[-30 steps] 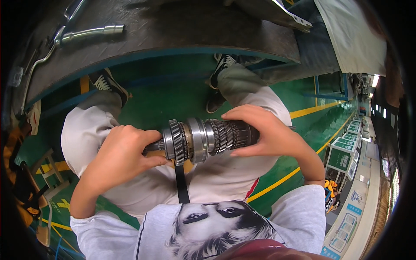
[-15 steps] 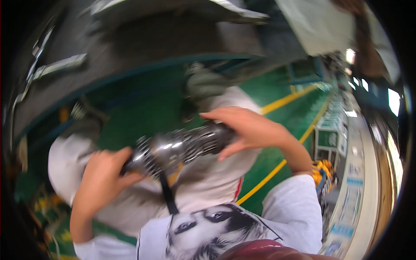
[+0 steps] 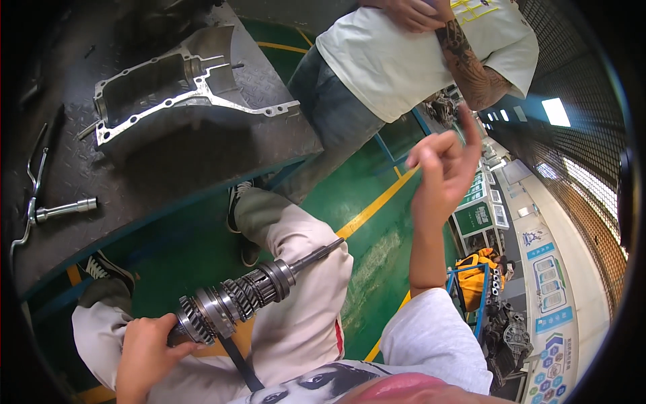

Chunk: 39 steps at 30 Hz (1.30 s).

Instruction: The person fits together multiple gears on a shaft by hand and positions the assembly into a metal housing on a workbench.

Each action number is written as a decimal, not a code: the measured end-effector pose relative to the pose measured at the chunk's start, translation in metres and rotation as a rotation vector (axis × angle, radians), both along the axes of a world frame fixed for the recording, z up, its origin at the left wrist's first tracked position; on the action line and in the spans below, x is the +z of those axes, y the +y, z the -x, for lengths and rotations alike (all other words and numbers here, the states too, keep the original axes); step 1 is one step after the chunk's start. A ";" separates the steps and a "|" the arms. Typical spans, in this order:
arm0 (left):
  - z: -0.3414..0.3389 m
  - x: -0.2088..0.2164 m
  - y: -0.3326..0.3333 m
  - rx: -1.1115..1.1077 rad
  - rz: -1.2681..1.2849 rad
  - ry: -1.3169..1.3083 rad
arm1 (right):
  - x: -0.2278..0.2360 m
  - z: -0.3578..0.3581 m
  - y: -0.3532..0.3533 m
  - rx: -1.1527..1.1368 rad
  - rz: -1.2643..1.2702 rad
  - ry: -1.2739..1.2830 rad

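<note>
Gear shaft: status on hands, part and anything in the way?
Left hand gripping gear shaft by one end. Right hand raised, empty. Gear shaft slanted over legs, other end unheld. Black strap close by; contact unclear.

Yellow lines [image 3: 373, 210] cross the green floor [image 3: 367, 273] around you, beside a dark tabletop [image 3: 282, 143] edged in blue; to your right, a pale wall [image 3: 584, 289] carrying blue posters [image 3: 554, 319] runs alongside mesh [image 3: 602, 246], near bright rectangles of light [image 3: 556, 112].
</note>
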<state>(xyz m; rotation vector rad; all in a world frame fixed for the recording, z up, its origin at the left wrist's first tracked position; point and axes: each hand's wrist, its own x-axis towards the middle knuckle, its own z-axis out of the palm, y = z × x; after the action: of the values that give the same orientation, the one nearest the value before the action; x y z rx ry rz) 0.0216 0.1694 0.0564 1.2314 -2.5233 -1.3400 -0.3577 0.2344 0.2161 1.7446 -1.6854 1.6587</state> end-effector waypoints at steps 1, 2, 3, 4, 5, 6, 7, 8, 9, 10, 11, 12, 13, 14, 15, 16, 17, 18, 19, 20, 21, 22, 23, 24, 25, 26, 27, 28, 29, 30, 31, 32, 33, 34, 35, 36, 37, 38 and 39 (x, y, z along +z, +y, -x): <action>0.000 0.001 0.000 0.001 0.001 -0.001 | -0.010 -0.007 0.006 0.079 -0.066 0.036; -0.001 0.001 0.001 -0.005 0.004 -0.016 | -0.028 -0.016 0.009 0.181 -0.210 0.182; -0.001 0.003 0.001 -0.023 0.013 -0.039 | -0.046 -0.023 0.013 0.280 -0.446 0.296; -0.001 0.004 -0.001 -0.047 0.040 -0.058 | -0.066 -0.028 0.017 0.424 -0.679 0.307; 0.000 0.006 -0.001 -0.063 0.036 -0.076 | -0.088 -0.031 0.015 0.536 -0.824 0.320; 0.000 0.008 -0.002 -0.078 0.046 -0.090 | -0.105 -0.032 0.012 0.616 -0.909 0.341; 0.002 0.009 -0.002 -0.075 0.060 -0.121 | -0.116 -0.032 0.013 0.655 -0.822 0.463; 0.002 0.010 -0.003 -0.066 0.012 -0.136 | -0.119 -0.030 0.017 0.679 -1.047 0.410; 0.002 0.011 -0.003 -0.094 0.034 -0.090 | -0.121 -0.029 0.020 0.703 -1.293 0.368; 0.001 0.011 -0.002 -0.090 0.051 -0.088 | -0.121 -0.030 0.020 0.704 -1.293 0.356; -0.002 0.012 -0.002 -0.093 0.070 -0.120 | -0.119 -0.032 0.021 0.700 -1.293 0.354; -0.003 0.012 -0.003 -0.102 0.055 -0.143 | -0.119 -0.034 0.017 0.690 -1.304 0.367; -0.003 0.012 -0.003 -0.074 0.041 -0.078 | -0.117 -0.037 0.015 0.708 -1.261 0.368; -0.003 0.011 -0.004 -0.083 0.051 -0.053 | -0.115 -0.038 0.014 0.705 -1.234 0.373; -0.003 0.010 -0.004 -0.095 0.060 -0.069 | -0.114 -0.039 0.012 0.700 -1.208 0.380; -0.003 0.010 -0.004 -0.095 0.055 -0.054 | -0.115 -0.041 0.010 0.727 -1.197 0.386; -0.003 0.009 -0.003 -0.099 0.047 -0.065 | -0.116 -0.043 0.008 0.753 -1.182 0.398; -0.003 0.008 -0.004 -0.104 0.039 -0.074 | -0.118 -0.044 0.007 0.764 -1.196 0.413; -0.003 0.008 -0.003 -0.096 0.030 -0.079 | -0.119 -0.045 0.007 0.791 -1.192 0.411; -0.003 0.007 -0.003 -0.088 0.022 -0.085 | -0.119 -0.045 0.007 0.773 -1.216 0.387; -0.003 0.007 -0.003 -0.081 0.020 -0.100 | -0.119 -0.044 0.007 0.768 -1.218 0.357; -0.003 0.008 -0.003 -0.091 0.014 -0.100 | -0.119 -0.044 0.007 0.771 -1.198 0.311; -0.003 0.008 -0.004 -0.097 0.016 -0.105 | -0.119 -0.044 0.008 0.756 -1.211 0.325; -0.003 0.009 -0.004 -0.096 0.021 -0.129 | -0.119 -0.044 0.008 0.755 -1.203 0.329; -0.004 0.009 -0.004 -0.089 0.024 -0.103 | -0.118 -0.044 0.008 0.756 -1.199 0.335; -0.004 0.010 -0.003 -0.087 0.024 -0.099 | -0.119 -0.044 0.008 0.757 -1.200 0.337; -0.003 0.011 -0.004 -0.090 0.025 -0.115 | -0.119 -0.044 0.007 0.752 -1.194 0.336; -0.003 0.011 -0.004 -0.082 0.026 -0.086 | -0.120 -0.044 0.008 0.747 -1.191 0.326; -0.003 0.012 -0.004 -0.077 0.020 -0.082 | -0.122 -0.044 0.008 0.738 -1.220 0.307; -0.002 0.012 -0.004 -0.067 0.007 -0.081 | -0.123 -0.043 0.009 0.736 -1.221 0.294; -0.002 0.012 -0.005 -0.074 -0.001 -0.077 | -0.124 -0.042 0.010 0.728 -1.236 0.283; -0.002 0.011 -0.005 -0.086 0.011 -0.051 | -0.125 -0.041 0.010 0.738 -1.222 0.269; -0.002 0.011 -0.006 -0.104 0.020 -0.064 | -0.126 -0.040 0.010 0.743 -1.232 0.253; -0.002 0.010 -0.007 -0.096 0.017 -0.007 | -0.128 -0.038 0.009 0.753 -1.183 0.280; -0.004 0.010 -0.008 -0.132 -0.021 -0.050 | -0.129 -0.037 0.009 0.754 -1.144 0.301; -0.004 0.009 -0.009 -0.145 -0.020 -0.043 | -0.130 -0.037 0.010 0.741 -1.140 0.331; -0.005 0.008 -0.008 -0.152 0.001 -0.039 | -0.130 -0.038 0.008 0.747 -1.157 0.323; -0.007 0.008 -0.008 -0.153 -0.016 -0.046 | -0.131 -0.040 0.009 0.749 -1.165 0.312; -0.007 0.008 -0.008 -0.157 0.008 -0.042 | -0.132 -0.042 0.007 0.744 -1.167 0.310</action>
<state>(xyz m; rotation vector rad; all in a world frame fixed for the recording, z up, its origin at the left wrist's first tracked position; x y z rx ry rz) 0.0287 0.1612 0.0642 1.0913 -2.7025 -1.3455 -0.3157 0.2418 0.0845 3.2014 -2.1318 0.2911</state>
